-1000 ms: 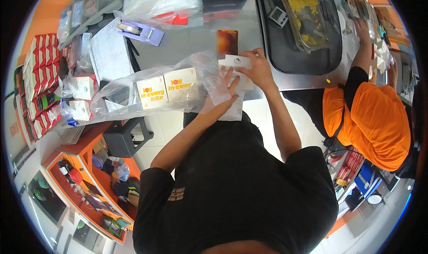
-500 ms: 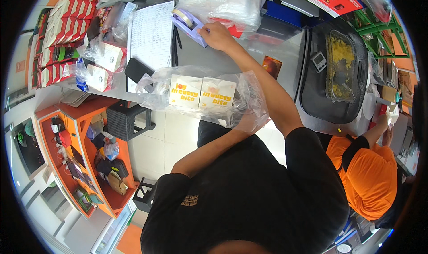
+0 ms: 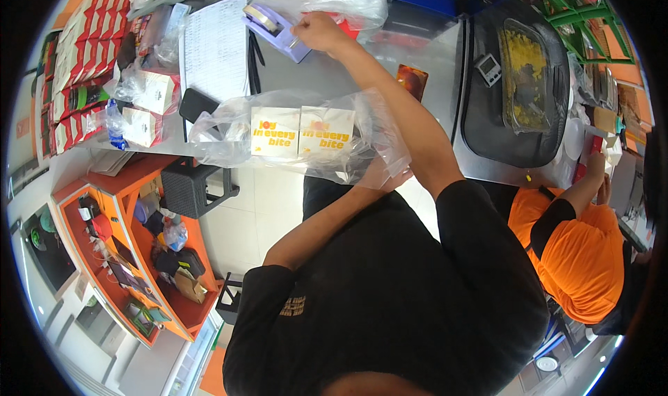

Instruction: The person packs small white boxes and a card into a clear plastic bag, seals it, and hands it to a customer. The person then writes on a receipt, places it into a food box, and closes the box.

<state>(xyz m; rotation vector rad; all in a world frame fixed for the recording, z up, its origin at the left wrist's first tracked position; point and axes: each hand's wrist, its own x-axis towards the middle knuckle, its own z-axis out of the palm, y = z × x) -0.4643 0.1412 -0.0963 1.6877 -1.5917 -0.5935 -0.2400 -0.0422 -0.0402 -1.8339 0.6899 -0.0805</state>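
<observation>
A clear plastic bag (image 3: 233, 126) holds two white boxes (image 3: 325, 133) with yellow and orange print, side by side at the counter's front edge. My left hand (image 3: 381, 174) is closed around the bag's gathered right end, its fingers partly seen through the film. Stretched across the counter, my right hand (image 3: 321, 33) is at the front end of a lilac tape dispenser (image 3: 287, 43). Its fingertips are pinched on the end of the adhesive tape, of which only a small bit shows. The tape roll sits at the dispenser's far end.
Left of the dispenser lie a written sheet (image 3: 216, 48), a black phone (image 3: 197, 105) and stacked red-and-white boxes (image 3: 90, 38). A black tray (image 3: 480, 132) with a timer (image 3: 488, 69) and a food container (image 3: 525, 76) is at right. A co-worker in orange (image 3: 574, 257) stands nearby.
The view has shifted, so the counter things appear farther left and higher. My right hand stays at the dispenser and has come to its tape end; my left keeps hold of the bag.
</observation>
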